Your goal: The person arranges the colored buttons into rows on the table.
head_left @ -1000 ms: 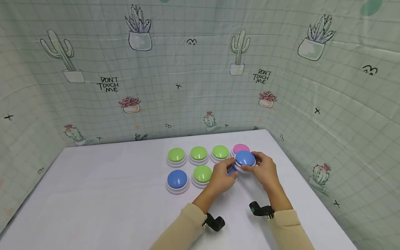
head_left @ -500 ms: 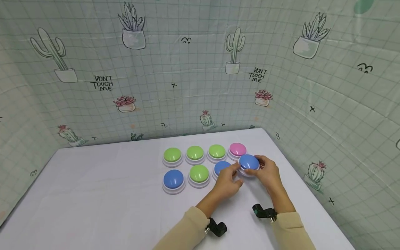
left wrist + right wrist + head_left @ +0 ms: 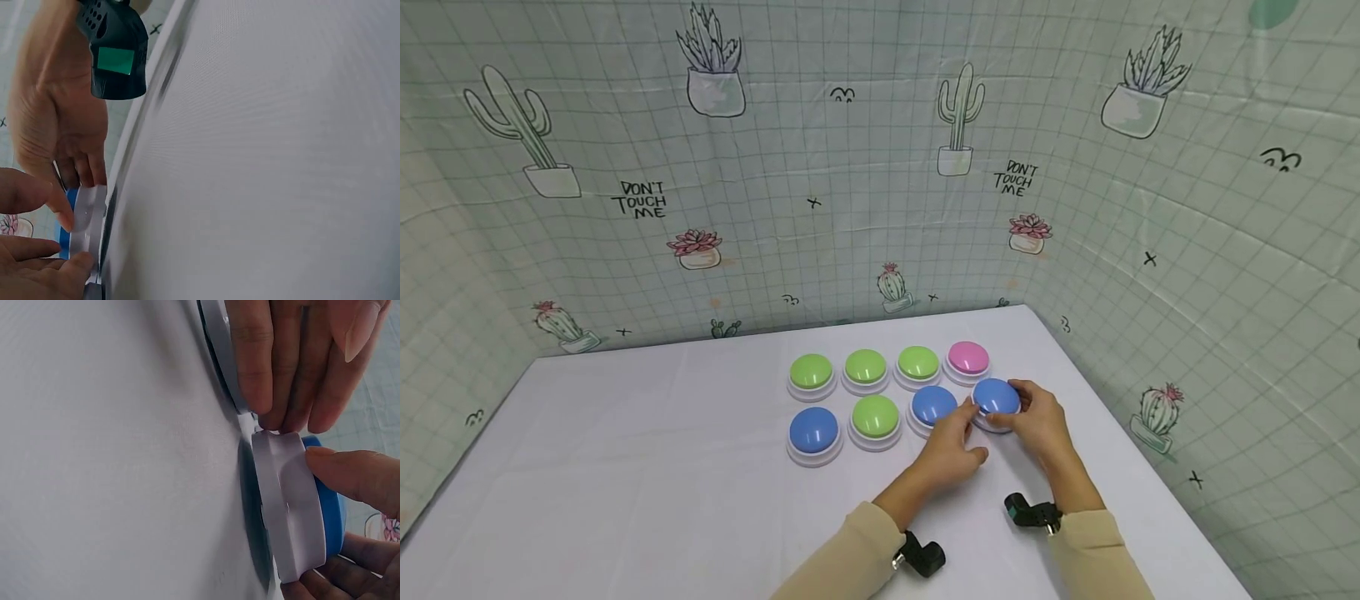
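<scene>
A push button with a blue dome (image 3: 996, 395) and a white round base (image 3: 290, 506) is at the right end of the front row. My right hand (image 3: 1047, 423) grips it, thumb on the near side and fingers around the far right side. In the right wrist view the base is slightly tipped, close over the table, with a dark shadow under it. My left hand (image 3: 949, 454) reaches in from the left, its straight fingertips right at the base's edge and its thumb held away. Left of it, another blue button (image 3: 934, 405) is partly covered by the left fingers.
A green button (image 3: 875, 417) and a blue button (image 3: 813, 431) continue the front row leftward. Behind are three green buttons, such as the leftmost green button (image 3: 810, 372), and a pink button (image 3: 967, 358). A printed cloth (image 3: 850, 167) hangs behind the white table (image 3: 647, 467).
The held blue button has come down and toward me, from overlapping the pink button to the front row's right end. My left hand has loosened from its side, uncovering the neighbouring blue button.
</scene>
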{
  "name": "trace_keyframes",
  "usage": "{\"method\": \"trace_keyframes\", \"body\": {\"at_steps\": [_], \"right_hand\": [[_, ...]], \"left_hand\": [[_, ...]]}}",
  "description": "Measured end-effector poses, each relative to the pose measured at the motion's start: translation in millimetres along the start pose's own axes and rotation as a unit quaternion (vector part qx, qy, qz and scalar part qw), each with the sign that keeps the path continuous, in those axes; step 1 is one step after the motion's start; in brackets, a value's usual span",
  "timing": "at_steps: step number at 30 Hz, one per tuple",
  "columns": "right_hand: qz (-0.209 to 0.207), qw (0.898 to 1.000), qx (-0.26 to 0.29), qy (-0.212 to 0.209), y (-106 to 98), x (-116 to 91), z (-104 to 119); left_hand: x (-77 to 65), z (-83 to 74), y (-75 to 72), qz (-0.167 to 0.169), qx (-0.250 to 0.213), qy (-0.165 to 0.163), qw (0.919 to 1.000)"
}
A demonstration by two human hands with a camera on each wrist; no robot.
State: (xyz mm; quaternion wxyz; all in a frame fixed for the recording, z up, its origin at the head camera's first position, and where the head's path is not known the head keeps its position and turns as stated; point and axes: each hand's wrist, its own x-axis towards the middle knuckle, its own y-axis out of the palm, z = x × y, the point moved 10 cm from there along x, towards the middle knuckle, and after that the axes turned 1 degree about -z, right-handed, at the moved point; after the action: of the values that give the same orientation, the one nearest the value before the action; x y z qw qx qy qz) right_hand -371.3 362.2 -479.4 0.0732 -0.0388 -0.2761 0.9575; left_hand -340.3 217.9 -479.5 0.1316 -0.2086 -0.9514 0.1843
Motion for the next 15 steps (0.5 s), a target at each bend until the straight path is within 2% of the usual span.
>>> {"method": "trace_keyframes", "body": {"at_steps": [9, 15], "right_hand": [[0.000, 1.000, -0.002, -0.001, 4.2, 2.9, -5.5], [0.012, 1.000, -0.001, -0.002, 5.2, 0.8, -6.1]], "left_hand": [[-3.6, 2.9, 5.3, 0.014, -0.010, -0.008, 0.9998], [-5.5, 5.5, 8.6, 0.024, 0.015, -0.028, 0.9992]]}}
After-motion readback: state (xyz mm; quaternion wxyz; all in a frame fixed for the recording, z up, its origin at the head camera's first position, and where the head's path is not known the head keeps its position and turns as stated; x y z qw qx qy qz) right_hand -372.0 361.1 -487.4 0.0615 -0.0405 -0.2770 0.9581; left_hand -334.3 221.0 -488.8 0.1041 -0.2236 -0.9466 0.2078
